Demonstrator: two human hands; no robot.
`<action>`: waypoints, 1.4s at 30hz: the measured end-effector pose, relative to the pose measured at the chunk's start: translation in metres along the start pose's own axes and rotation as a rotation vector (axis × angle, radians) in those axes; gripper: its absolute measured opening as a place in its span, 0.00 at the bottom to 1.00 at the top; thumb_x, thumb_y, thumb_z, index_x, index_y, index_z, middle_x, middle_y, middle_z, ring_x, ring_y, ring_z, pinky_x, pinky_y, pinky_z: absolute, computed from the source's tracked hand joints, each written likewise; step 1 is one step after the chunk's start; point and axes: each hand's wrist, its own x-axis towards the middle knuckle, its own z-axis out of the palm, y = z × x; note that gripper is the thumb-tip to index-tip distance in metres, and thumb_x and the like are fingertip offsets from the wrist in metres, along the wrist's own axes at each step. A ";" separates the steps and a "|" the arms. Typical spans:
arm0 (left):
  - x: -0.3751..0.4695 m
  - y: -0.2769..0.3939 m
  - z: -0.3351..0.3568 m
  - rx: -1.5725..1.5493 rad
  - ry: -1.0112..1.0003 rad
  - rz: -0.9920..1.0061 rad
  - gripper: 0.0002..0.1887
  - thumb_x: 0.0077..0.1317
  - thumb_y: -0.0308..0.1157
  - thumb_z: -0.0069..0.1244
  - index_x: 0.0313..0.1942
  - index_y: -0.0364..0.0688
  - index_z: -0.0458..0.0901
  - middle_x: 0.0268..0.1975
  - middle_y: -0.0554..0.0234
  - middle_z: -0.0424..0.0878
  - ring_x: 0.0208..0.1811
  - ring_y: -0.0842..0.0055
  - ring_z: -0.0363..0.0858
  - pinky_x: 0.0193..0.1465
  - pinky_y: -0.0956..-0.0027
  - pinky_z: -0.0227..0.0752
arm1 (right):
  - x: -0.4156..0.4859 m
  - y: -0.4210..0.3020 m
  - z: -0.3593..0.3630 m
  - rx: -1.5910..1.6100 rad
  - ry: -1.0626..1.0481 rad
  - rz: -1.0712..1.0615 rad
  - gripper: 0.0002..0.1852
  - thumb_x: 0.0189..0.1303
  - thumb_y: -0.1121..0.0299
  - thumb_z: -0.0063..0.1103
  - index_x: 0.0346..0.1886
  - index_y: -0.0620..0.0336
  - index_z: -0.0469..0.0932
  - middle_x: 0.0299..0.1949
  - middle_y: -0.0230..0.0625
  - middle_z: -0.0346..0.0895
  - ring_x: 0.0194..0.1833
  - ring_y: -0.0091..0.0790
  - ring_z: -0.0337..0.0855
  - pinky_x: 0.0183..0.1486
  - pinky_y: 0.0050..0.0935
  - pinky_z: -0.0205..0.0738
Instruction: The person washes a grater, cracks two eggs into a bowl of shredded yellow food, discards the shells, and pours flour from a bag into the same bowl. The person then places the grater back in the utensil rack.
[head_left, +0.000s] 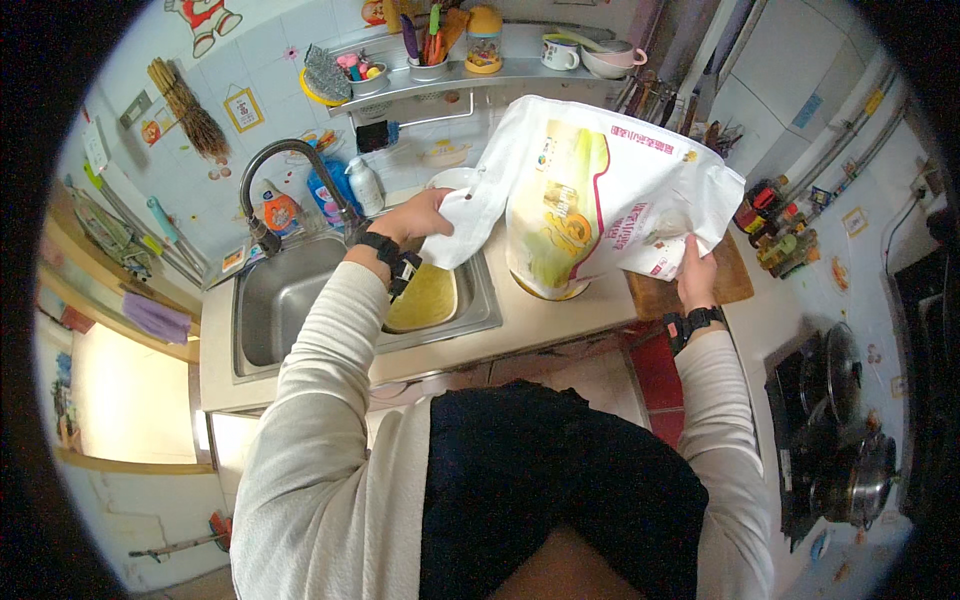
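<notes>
A large white printed bag (562, 202) with a leafy vegetable picture and writing hangs tilted between my hands above the counter. My left hand (420, 219) pinches its folded left end over the sink. On the other side, my right hand (697, 274) grips a lower right corner. Under the bag shows a small part of a round vessel's rim (559, 298); the rest of it is hidden. Below my left forearm, a yellowish basin (427, 304) sits in the right part of the stainless steel sink (289, 300).
A wooden cutting board (731, 281) lies beneath my right hand's side. The faucet (259, 172) arches at the sink's back, near detergent bottles (279, 210). Sauce bottles (780, 232) stand in the right corner, and pots (855, 465) sit on the stove. A metal shelf (450, 81) runs above.
</notes>
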 end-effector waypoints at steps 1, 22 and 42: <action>0.001 0.002 0.001 0.008 -0.032 0.027 0.31 0.49 0.22 0.60 0.57 0.37 0.73 0.48 0.66 0.81 0.49 0.77 0.77 0.56 0.72 0.68 | -0.002 -0.002 0.002 -0.054 0.002 -0.021 0.18 0.65 0.66 0.55 0.53 0.69 0.73 0.47 0.38 0.79 0.44 0.31 0.79 0.46 0.29 0.72; 0.071 0.024 0.047 -0.354 0.301 0.071 0.17 0.58 0.30 0.61 0.48 0.38 0.79 0.42 0.64 0.84 0.36 0.78 0.82 0.42 0.72 0.76 | 0.052 -0.063 -0.021 -0.338 -0.217 -0.016 0.23 0.51 0.84 0.41 0.53 0.72 0.71 0.49 0.41 0.76 0.49 0.36 0.77 0.52 0.30 0.68; 0.020 0.021 0.080 -0.467 0.595 -0.018 0.14 0.61 0.31 0.59 0.46 0.35 0.80 0.40 0.61 0.85 0.36 0.77 0.82 0.41 0.68 0.77 | 0.078 -0.093 -0.018 -0.875 -0.086 -0.442 0.19 0.68 0.67 0.46 0.56 0.70 0.60 0.50 0.65 0.71 0.50 0.60 0.74 0.52 0.46 0.67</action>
